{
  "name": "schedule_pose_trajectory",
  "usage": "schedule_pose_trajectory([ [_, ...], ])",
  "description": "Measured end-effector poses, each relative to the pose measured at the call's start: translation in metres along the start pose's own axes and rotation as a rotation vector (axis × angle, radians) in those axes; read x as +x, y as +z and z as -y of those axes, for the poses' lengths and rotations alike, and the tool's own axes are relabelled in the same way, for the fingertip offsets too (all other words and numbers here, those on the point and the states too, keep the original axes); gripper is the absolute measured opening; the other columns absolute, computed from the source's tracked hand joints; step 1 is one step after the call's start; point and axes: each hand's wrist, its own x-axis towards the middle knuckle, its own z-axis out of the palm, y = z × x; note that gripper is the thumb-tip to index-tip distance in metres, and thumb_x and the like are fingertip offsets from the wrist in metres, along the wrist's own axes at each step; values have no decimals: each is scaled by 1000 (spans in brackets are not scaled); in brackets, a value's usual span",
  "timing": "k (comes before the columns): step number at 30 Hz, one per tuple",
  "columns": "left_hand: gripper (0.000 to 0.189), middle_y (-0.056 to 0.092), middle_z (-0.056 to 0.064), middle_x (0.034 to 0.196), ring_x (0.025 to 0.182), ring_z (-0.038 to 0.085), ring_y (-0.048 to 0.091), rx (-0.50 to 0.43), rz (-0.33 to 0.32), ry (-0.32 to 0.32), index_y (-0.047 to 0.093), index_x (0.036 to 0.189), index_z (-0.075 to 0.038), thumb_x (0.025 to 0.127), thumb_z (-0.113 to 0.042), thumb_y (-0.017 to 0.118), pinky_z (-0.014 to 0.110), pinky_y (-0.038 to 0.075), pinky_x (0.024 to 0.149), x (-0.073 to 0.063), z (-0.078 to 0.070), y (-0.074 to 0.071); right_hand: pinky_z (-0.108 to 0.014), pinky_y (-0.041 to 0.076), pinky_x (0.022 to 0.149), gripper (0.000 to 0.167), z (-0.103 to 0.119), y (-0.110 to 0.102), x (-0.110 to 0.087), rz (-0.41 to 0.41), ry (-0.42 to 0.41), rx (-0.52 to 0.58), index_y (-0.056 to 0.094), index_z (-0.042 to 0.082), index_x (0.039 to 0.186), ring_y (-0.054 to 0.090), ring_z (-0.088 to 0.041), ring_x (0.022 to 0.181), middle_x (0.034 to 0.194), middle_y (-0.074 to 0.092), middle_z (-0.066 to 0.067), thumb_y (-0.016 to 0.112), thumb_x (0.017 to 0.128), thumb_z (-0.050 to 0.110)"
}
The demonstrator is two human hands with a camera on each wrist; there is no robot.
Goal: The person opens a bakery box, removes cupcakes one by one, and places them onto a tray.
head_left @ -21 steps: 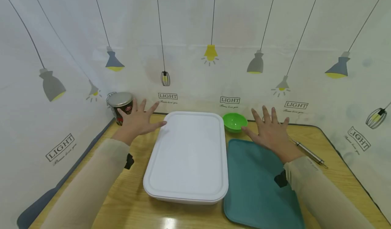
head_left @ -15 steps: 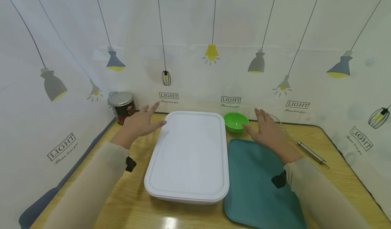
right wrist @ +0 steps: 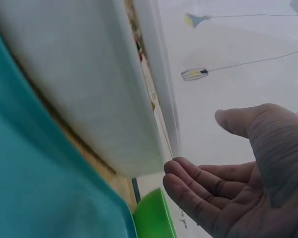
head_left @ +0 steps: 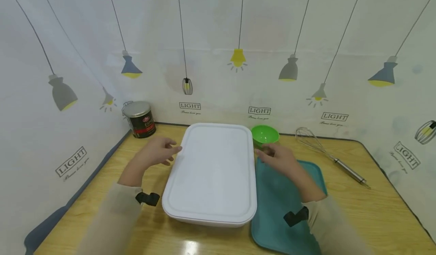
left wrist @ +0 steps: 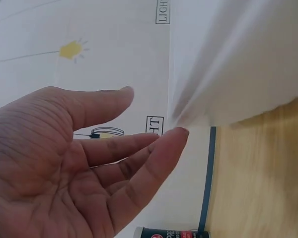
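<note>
A white rectangular box with a white lid stands in the middle of the table. My left hand is at the lid's left edge, thumb toward the rim and fingers loosely bent. In the left wrist view that hand holds nothing. At the lid's far right edge is my right hand, its bent fingertips close to the rim. The right wrist view shows this hand with its thumb apart from the fingers. There, a narrow gap with mottled brown and pale stuff runs between the lid and the box wall.
A teal tray lies right of the box, under my right forearm. Behind it stands a green bowl. A whisk lies at the right, and a dark can with a silver lid stands at the back left. A printed curtain hangs behind.
Both hands have come down and inward from spread fingers above the table to the lid's two sides, fingers now bent. The whisk has come into full view.
</note>
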Motion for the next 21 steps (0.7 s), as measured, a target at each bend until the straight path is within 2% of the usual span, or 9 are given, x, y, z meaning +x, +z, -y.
schedule_pose_trajectory([
  [4,55,64,22,121,91,24,70,-49,11,-23,56,137,5,100,-35,63,34,61,69,-7,2,8,-41,59,77,65,5,12,-3,39,42,109,55,-4,137,72,-27,87,100,73,-13,63,97,47],
  [7,51,65,20,119,91,24,69,-61,16,-39,59,134,5,99,-32,65,34,61,69,-11,2,11,-42,60,75,61,5,20,-3,60,72,147,57,-2,136,72,-29,84,96,72,-11,66,96,43],
  [12,43,69,16,111,88,23,69,-81,25,-61,64,126,6,98,-27,67,35,61,69,-14,1,14,-41,60,70,55,4,29,-3,59,93,143,59,1,133,71,-27,78,92,71,-8,69,95,39],
  [21,39,69,14,105,86,22,69,-87,26,-73,66,122,6,96,-22,69,35,61,68,-16,1,18,-39,58,67,53,6,30,-3,47,101,127,60,2,133,69,-25,73,88,70,-6,69,95,39],
])
